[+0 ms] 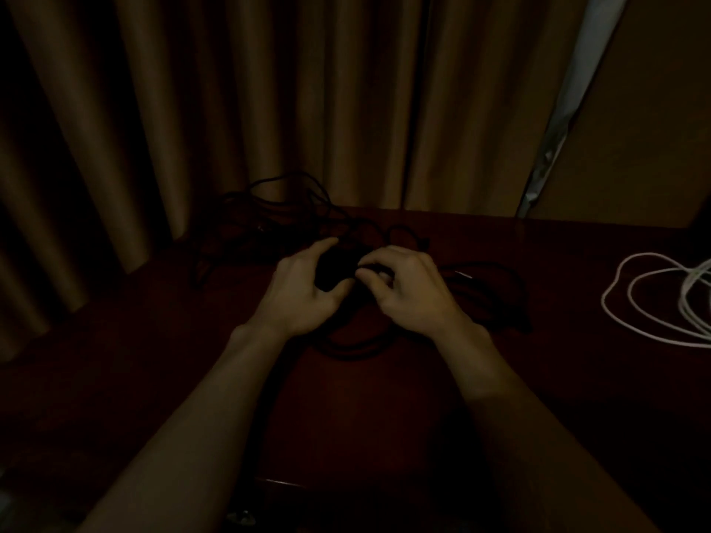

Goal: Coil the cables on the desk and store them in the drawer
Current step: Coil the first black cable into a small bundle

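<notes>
**Both hands on the black cable, loose length off at 11 o'clock**

The room is dim, so I go by outlines. The left hand (304, 288) is curled round a dark bunch of the black cable (334, 269) in the middle of the desk (558, 248). The right hand (409, 288) is just beside it at 3 o'clock, with thumb and fingertips pinching a strand where the two hands nearly meet.

What matters is where the slack lies. From the hands, a loose tangle trails away to 11 o'clock, up against the curtain (269, 90). More loops sweep out to 3 and 4 o'clock, and one arc curves round at 6 o'clock under the wrists. The mass runs roughly from 10 to 4, so the left hand is nearer the far tangle and the right is nearer the sweeping loops.

To my eye, coiling has only begun. I think the right hand must feed turns into the left hand's hold.

The white cable (688, 298) lies well apart at 3 o'clock, uncoiled. I cannot make out the drawer.
</notes>
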